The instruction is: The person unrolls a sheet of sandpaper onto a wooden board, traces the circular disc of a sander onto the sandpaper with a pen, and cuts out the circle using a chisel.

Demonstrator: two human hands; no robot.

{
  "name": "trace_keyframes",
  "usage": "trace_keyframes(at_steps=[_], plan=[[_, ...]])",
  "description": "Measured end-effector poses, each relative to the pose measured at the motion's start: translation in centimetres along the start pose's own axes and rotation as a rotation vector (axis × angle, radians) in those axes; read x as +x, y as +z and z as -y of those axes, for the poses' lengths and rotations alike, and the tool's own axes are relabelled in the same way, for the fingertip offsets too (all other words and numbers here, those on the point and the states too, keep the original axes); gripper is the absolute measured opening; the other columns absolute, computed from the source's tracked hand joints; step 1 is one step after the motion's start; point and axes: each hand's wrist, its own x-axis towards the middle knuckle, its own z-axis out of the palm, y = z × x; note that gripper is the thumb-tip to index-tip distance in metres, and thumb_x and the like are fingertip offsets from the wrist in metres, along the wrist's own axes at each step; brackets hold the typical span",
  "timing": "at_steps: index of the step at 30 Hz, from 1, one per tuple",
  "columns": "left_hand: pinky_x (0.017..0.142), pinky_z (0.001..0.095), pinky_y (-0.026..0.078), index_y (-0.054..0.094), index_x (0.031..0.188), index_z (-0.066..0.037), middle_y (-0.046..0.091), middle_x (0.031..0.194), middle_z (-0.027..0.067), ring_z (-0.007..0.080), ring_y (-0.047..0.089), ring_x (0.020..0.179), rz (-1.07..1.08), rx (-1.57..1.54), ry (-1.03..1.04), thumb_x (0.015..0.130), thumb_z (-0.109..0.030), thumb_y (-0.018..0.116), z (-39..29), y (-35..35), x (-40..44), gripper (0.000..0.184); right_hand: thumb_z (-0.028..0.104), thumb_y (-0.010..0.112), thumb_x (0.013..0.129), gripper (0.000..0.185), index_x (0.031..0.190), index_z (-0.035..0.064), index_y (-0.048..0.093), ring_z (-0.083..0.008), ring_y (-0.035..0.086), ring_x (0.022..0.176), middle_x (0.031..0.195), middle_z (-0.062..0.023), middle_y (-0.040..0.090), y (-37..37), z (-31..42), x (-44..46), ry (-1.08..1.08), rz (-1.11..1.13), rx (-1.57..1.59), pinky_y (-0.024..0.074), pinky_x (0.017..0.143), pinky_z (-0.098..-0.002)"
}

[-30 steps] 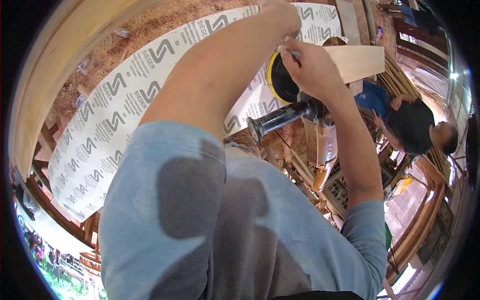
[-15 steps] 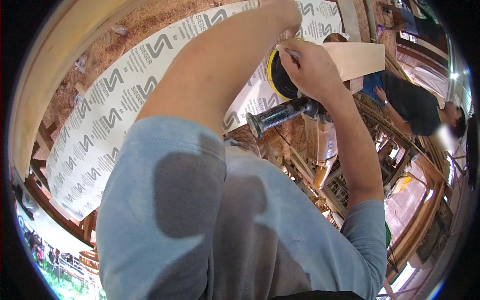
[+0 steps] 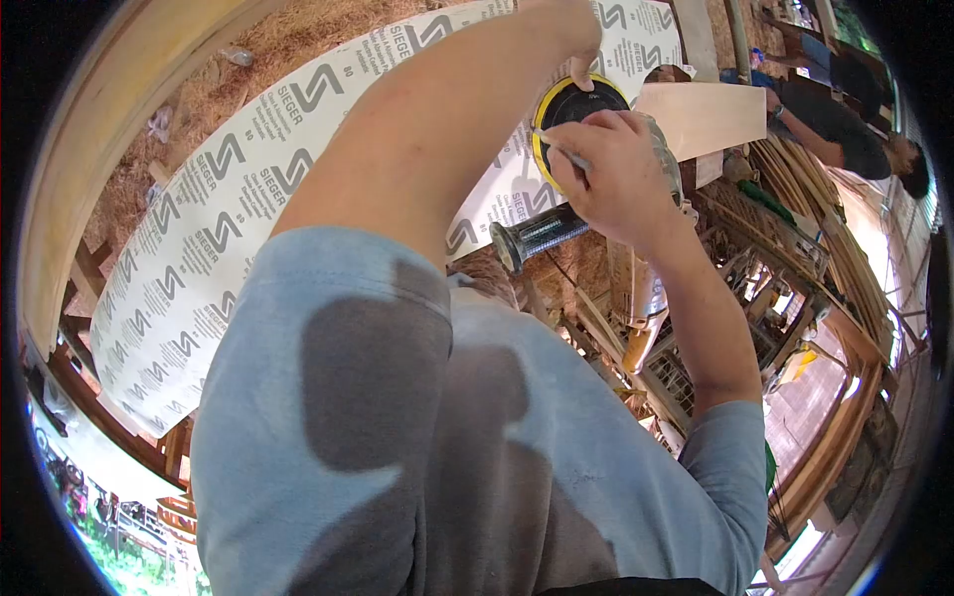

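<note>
A person in a light blue shirt [image 3: 616,437] reaches both arms to a power tool [image 3: 651,293], left grip [image 3: 574,35] touching its yellow-rimmed black disc [image 3: 568,105], right grip [image 3: 621,179] at the rim. A white sheet [image 3: 234,189] printed "SIEGER" spreads alongside; a dark-shirted person [image 3: 840,129] appears at right, past a pale board [image 3: 708,121].

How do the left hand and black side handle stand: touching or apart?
Apart. The head view shows the left hand near the top of the yellow-rimmed disc, whose face shows between that hand and the black side handle below.
</note>
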Motion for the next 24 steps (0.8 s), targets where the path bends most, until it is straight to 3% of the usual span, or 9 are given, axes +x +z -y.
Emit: trace_keyframes(at_steps=[10,12,14,16,18,19,22,24], plan=[[0.091,0.0463,0.053,0.071,0.124,-0.013,0.070,0.122,0.0122,0.0293,0.065,0.115,-0.034,-0.028,-0.032,0.050,-0.058,0.095,0.0,0.7,0.7,0.089,0.017,0.066,0.086,0.016,0.098,0.0082,0.072,-0.0289,0.065,0.089,0.088,-0.0108,0.071,-1.2,0.5,-1.0,0.020,0.079,-0.016,0.0402,0.099,-0.0460],[0.092,0.0459,0.053,0.071,0.124,-0.013,0.069,0.123,0.0125,0.0295,0.065,0.116,-0.026,-0.026,-0.022,0.050,-0.057,0.095,0.0,0.2,0.7,0.090,0.017,0.065,0.088,0.019,0.102,0.0070,0.072,-0.0279,0.064,0.088,0.092,-0.0126,0.070,-3.3,1.2,-1.9,0.078,-0.120,0.186,0.0437,0.093,-0.0445],[0.093,0.0449,0.053,0.070,0.124,-0.011,0.069,0.125,0.0132,0.0293,0.064,0.118,0.111,-0.020,0.013,0.050,-0.056,0.095,0.0,-0.5,0.5,0.090,0.014,0.063,0.088,0.021,0.104,0.0032,0.071,-0.0268,0.063,0.082,0.094,-0.0131,0.069,-5.6,2.8,-5.4,0.274,-0.280,0.515,0.0476,0.082,-0.0422],[0.093,0.0449,0.054,0.070,0.124,-0.010,0.069,0.124,0.0130,0.0293,0.064,0.118,0.084,-0.054,0.011,0.051,-0.056,0.095,0.1,-0.6,0.2,0.090,0.015,0.062,0.088,0.021,0.098,-0.0005,0.071,-0.0253,0.061,0.076,0.088,-0.0129,0.069,-5.8,3.2,-10.7,0.255,-0.369,0.726,0.0472,0.071,-0.0392],[0.092,0.0450,0.054,0.070,0.124,-0.009,0.069,0.124,0.0128,0.0293,0.065,0.117,0.061,-0.086,0.010,0.051,-0.056,0.095,0.1,-0.5,-0.2,0.091,0.018,0.061,0.087,0.023,0.090,-0.0014,0.072,-0.0256,0.061,0.071,0.083,-0.0136,0.068,-3.3,3.7,-15.9,0.145,-0.482,0.940,0.0454,0.068,-0.0391],[0.092,0.0446,0.055,0.070,0.123,-0.009,0.069,0.123,0.0139,0.0298,0.065,0.117,0.018,-0.064,0.024,0.051,-0.056,0.094,0.1,-0.4,-0.5,0.090,0.022,0.060,0.088,0.026,0.085,-0.0006,0.072,-0.0256,0.060,0.069,0.078,-0.0135,0.068,-2.3,4.8,-17.6,0.204,-0.505,0.920,0.0443,0.068,-0.0391],[0.091,0.0444,0.055,0.071,0.121,-0.008,0.069,0.121,0.0167,0.0309,0.065,0.117,-0.029,-0.008,-0.026,0.050,-0.057,0.094,-0.6,0.3,0.1,0.090,0.016,0.062,0.086,0.023,0.098,-0.0024,0.070,-0.0316,0.062,0.085,0.095,-0.0180,0.068,2.5,6.4,-21.3,0.405,-0.380,0.841,0.0473,0.079,-0.0428],[0.091,0.0447,0.055,0.072,0.120,-0.007,0.069,0.121,0.0183,0.0316,0.065,0.116,-0.038,0.024,-0.093,0.049,-0.058,0.094,-1.1,0.5,0.3,0.090,0.006,0.063,0.084,0.026,0.108,-0.0027,0.066,-0.0351,0.061,0.091,0.104,-0.0212,0.066,5.6,7.5,-19.6,0.457,-0.428,0.711,0.0475,0.084,-0.0449]])
